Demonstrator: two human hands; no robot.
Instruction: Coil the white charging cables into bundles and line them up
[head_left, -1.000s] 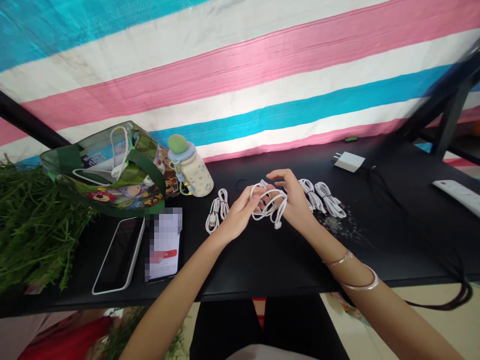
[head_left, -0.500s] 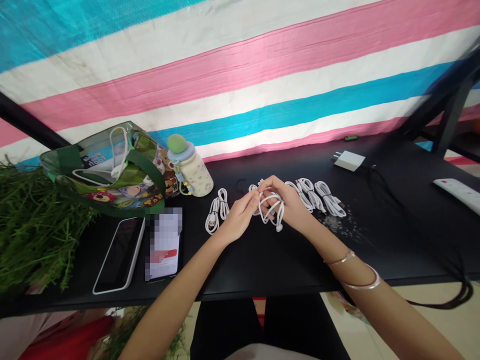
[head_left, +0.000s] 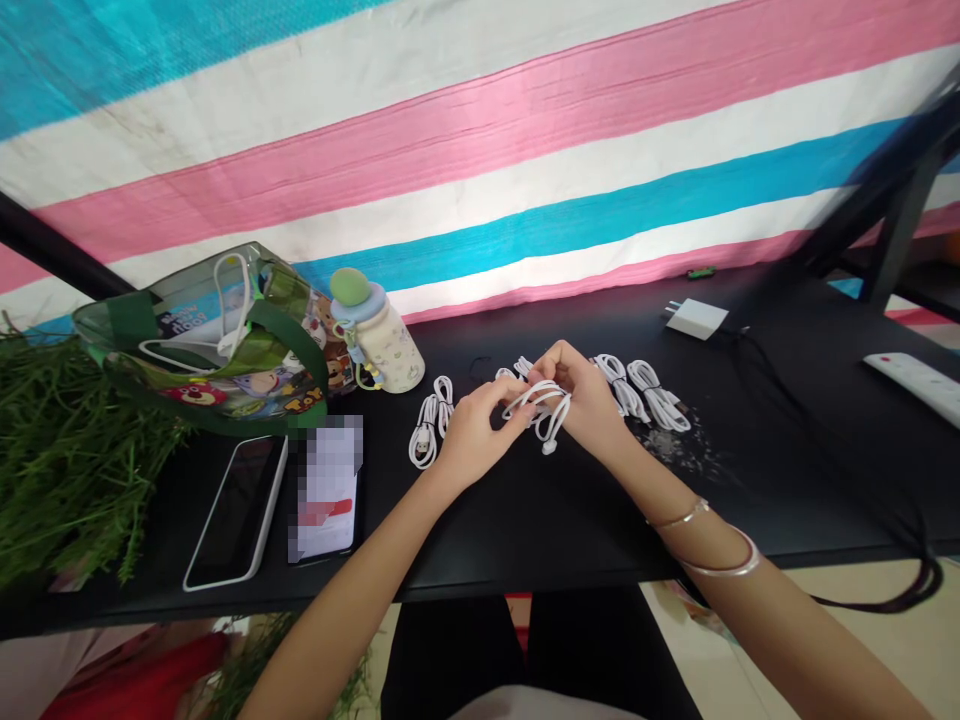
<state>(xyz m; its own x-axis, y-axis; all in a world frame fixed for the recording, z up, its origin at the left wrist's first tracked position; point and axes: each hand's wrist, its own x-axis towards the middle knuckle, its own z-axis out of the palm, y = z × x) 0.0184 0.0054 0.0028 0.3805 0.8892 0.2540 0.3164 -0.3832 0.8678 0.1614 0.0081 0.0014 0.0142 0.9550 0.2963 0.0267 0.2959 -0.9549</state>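
Both hands meet over the middle of the black table (head_left: pixel 525 520). My left hand (head_left: pixel 474 432) and my right hand (head_left: pixel 581 392) are closed on a coiled white cable (head_left: pixel 546 410), whose plug end hangs below the fingers. A bundled white cable (head_left: pixel 430 424) lies on the table just left of my left hand. Several more bundled white cables (head_left: pixel 645 392) lie in a row right of my right hand. Two bangles sit on my right wrist.
A clear cartoon-print bag (head_left: pixel 217 345) and a small bottle with a green cap (head_left: pixel 379 335) stand at the back left. Two phones (head_left: pixel 232 510) lie near the front edge beside green plants (head_left: pixel 67 450). A white charger (head_left: pixel 696 318) and power strip (head_left: pixel 915 380) are at right.
The right hand's fingers, spread a second ago, have closed on the cable loop. Both hands have drawn closer together and the coil has tightened between them.
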